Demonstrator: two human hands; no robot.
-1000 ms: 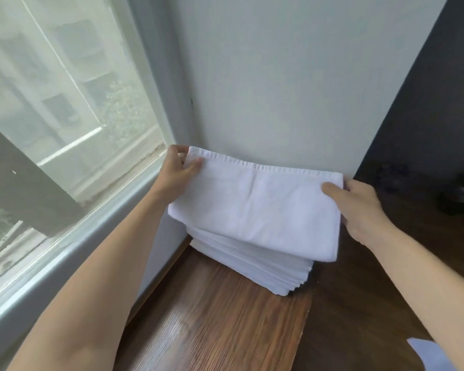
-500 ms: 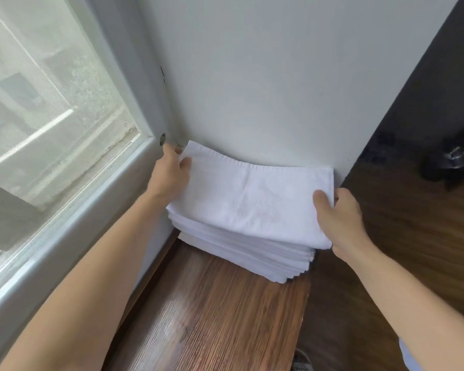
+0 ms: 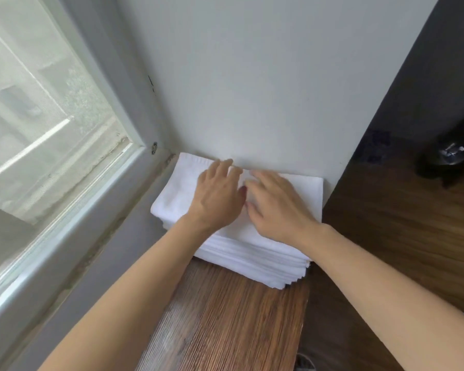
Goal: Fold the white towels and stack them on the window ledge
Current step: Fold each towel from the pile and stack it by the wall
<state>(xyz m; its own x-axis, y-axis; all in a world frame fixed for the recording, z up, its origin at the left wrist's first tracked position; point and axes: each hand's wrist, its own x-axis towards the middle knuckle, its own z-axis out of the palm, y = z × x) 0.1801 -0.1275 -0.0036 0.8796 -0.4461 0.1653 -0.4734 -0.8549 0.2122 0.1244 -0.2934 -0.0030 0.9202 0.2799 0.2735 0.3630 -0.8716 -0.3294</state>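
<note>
A stack of folded white towels [image 3: 252, 258] sits on the wooden window ledge [image 3: 225, 317], pushed into the corner against the white wall. The top folded towel [image 3: 177, 188] lies flat on the stack. My left hand [image 3: 217, 194] rests palm down on the middle of the top towel with fingers straight. My right hand [image 3: 276, 204] lies flat beside it, fingers spread, pressing the towel's right half. The two hands nearly touch.
The window [image 3: 38, 129] with its grey frame [image 3: 73, 236] runs along the left. The white wall [image 3: 252, 89] stands behind the stack. A dark wooden floor [image 3: 399, 250] drops away on the right, with a dark object [image 3: 445, 162] on it.
The towel I held by its two ends has come down onto the stack. Both hands let go of the ends and moved to the middle, now lying flat on top.
</note>
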